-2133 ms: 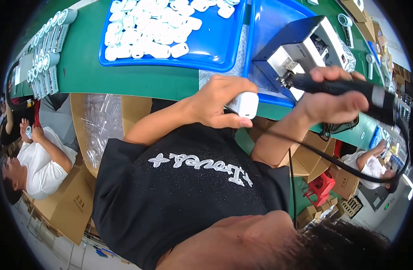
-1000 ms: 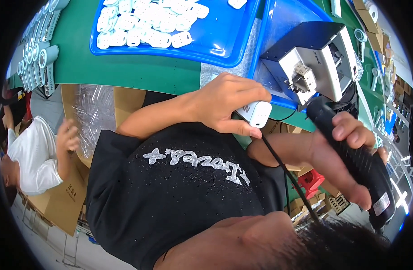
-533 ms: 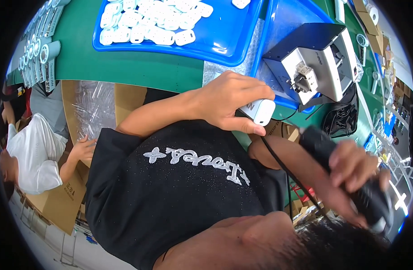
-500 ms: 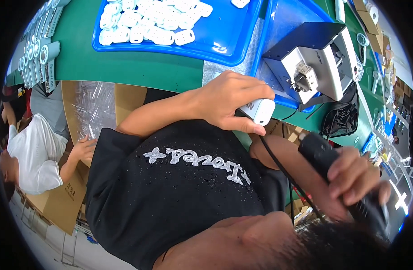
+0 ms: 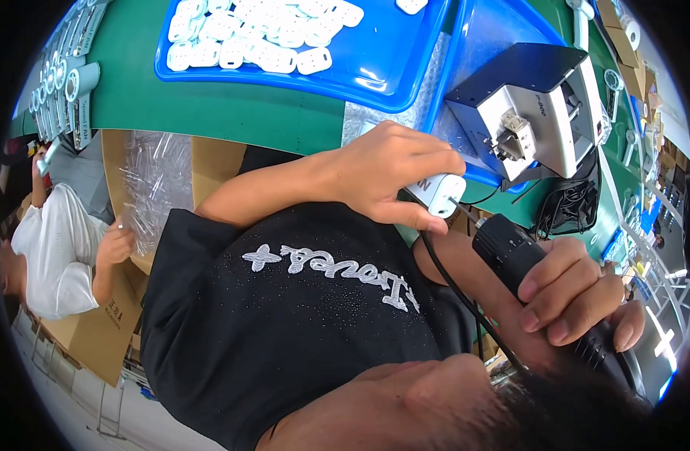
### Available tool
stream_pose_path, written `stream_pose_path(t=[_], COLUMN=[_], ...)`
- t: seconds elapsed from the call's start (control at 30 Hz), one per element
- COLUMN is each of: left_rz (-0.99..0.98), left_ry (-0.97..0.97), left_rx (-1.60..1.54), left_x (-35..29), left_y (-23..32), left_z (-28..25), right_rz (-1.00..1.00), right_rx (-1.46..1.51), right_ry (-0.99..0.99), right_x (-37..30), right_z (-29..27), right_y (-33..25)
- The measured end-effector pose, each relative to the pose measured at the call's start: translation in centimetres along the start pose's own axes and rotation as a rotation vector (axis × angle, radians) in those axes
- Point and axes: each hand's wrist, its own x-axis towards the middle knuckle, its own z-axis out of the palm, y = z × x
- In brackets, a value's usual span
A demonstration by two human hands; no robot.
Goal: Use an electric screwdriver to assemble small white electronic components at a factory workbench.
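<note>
The left hand (image 5: 382,177), in the middle of the frame, is closed around a small white plastic housing (image 5: 439,197), thumb underneath and fingers curled over the top, holding it just off the near edge of the green desk (image 5: 232,113). The right hand (image 5: 578,301), at the lower right, grips a black electric screwdriver (image 5: 510,252) with its fingers wrapped round the barrel; a black cable (image 5: 454,289) runs from near the housing down past the wrist. The screwdriver's dark end points up toward the housing but stands apart from it, and its tip cannot be made out, so whether a screw is loaded cannot be told.

Just above the screwdriver, at the upper right, sits a grey and black box-shaped machine (image 5: 529,105) with a small metal fitting on its front, standing in a blue bin (image 5: 484,34). At the top centre a blue tray (image 5: 375,68) holds many white plastic pieces (image 5: 262,30) of a similar kind, lying flat in rows.

Judging by this, the work on the piece in hand is at most midway: it is held ready, the tool is not on it, and the full tray suggests many pieces remain. At the left edge another person's hand (image 5: 116,244) touches clear plastic wrapping (image 5: 153,177) beside a cardboard box (image 5: 97,331).
</note>
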Motion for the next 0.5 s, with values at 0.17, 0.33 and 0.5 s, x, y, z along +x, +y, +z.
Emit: stream_pose_path(t=[0.17,0.33,0.5], left_rz=[0.014,0.035,0.036], left_ry=[0.027,-0.005,0.026], left_rx=[0.006,0.005,0.038], left_x=[0.0,0.6,0.0], left_y=[-0.1,-0.3,-0.2], left_z=[0.0,0.5,0.3], right_rz=[-0.073,-0.245,-0.152], right_rx=[-0.050,-0.372,-0.834], right_ry=[0.056,0.330,0.815], right_x=[-0.7,-0.5,1.7], right_z=[0.8,0.2,-5.4], right_y=[0.4,0.0,6.9])
